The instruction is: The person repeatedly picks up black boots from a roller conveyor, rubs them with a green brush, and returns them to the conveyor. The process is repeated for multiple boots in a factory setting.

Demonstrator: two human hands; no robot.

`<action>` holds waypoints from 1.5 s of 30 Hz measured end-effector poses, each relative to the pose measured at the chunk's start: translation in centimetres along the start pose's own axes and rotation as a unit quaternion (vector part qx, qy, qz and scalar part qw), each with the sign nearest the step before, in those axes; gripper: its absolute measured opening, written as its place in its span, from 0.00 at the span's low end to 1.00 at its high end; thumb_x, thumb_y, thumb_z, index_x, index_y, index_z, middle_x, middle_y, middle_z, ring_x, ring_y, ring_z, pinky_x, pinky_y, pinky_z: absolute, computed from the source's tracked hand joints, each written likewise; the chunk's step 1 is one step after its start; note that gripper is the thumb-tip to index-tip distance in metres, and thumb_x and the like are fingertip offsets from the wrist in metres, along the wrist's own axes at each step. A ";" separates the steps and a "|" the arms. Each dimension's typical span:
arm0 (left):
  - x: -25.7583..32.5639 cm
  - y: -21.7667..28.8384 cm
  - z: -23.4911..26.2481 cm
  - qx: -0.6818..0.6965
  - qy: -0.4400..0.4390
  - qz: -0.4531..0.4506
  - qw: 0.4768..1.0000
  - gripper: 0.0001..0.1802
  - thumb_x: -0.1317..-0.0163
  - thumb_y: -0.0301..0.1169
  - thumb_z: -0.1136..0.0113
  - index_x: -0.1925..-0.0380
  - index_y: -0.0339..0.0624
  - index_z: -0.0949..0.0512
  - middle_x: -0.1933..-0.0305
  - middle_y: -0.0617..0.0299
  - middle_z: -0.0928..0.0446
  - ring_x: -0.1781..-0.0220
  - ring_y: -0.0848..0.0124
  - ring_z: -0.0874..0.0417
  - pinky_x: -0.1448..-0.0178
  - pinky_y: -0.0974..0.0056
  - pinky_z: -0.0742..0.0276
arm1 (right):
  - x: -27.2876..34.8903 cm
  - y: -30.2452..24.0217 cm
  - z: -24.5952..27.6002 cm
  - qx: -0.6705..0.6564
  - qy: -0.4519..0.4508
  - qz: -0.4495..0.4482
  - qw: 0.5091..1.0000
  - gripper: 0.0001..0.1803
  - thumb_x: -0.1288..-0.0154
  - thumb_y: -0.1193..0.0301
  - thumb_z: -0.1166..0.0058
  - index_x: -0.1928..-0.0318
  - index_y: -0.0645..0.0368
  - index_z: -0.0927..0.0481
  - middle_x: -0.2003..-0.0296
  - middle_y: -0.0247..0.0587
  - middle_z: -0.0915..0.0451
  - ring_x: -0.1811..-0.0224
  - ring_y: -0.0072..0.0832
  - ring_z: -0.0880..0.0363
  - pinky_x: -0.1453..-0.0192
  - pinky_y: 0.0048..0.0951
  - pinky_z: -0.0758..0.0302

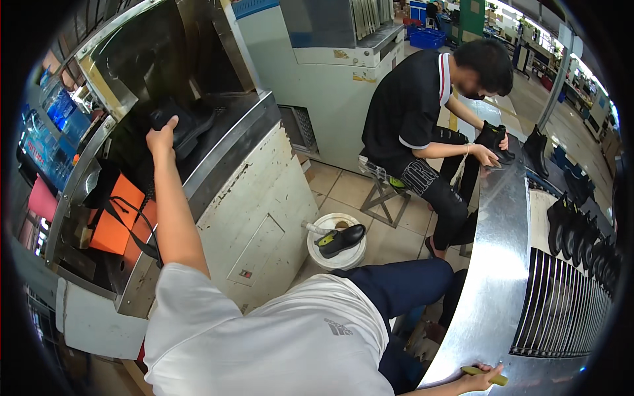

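left hand [161, 137] grips black shoe [185, 125], part shadowed | right hand [481, 377] clasps, perhaps, yellow tool [485, 374]

Two people are in view: the wearer in a white shirt and one seated co-worker in a black shirt [413, 99]. One black shoe [178, 125] sits under the wearer's left hand [160, 137] in the steel machine opening. One black shoe [343, 239] lies on one white plastic bucket [333, 254]. One black boot [494, 140] is in the co-worker's hands. A row of black shoes [581, 231] stands on the slatted conveyor; their number cannot be told exactly. One yellow-handled tool [485, 375] is in the wearer's right hand [479, 379]. One metal stool [383, 191] shows.
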State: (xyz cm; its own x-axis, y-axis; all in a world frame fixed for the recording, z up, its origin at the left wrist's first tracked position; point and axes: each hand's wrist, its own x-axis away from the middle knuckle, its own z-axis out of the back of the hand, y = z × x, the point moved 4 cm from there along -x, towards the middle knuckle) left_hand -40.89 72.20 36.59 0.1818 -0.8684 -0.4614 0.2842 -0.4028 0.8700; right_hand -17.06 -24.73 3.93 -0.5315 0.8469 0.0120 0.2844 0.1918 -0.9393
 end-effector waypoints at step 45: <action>122.1 32.6 -73.1 0.182 -0.796 0.163 0.554 0.77 0.61 0.45 0.10 0.23 0.27 0.57 0.23 0.39 0.39 0.26 0.51 0.29 0.23 0.49 0.29 | 0.0 1.8 -3.4 0.430 0.035 0.120 0.894 0.14 0.40 0.69 0.29 0.65 0.61 0.24 0.81 0.41 0.23 0.84 0.34 0.22 0.77 0.32 0.27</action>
State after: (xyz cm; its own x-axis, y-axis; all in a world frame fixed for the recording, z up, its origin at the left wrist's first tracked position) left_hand 59.37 -25.86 -4.05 -0.9751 0.0487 0.2163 0.2194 0.0707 0.9731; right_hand -13.86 -22.73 3.39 -0.4769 0.8475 -0.2328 -0.3515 -0.4267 -0.8333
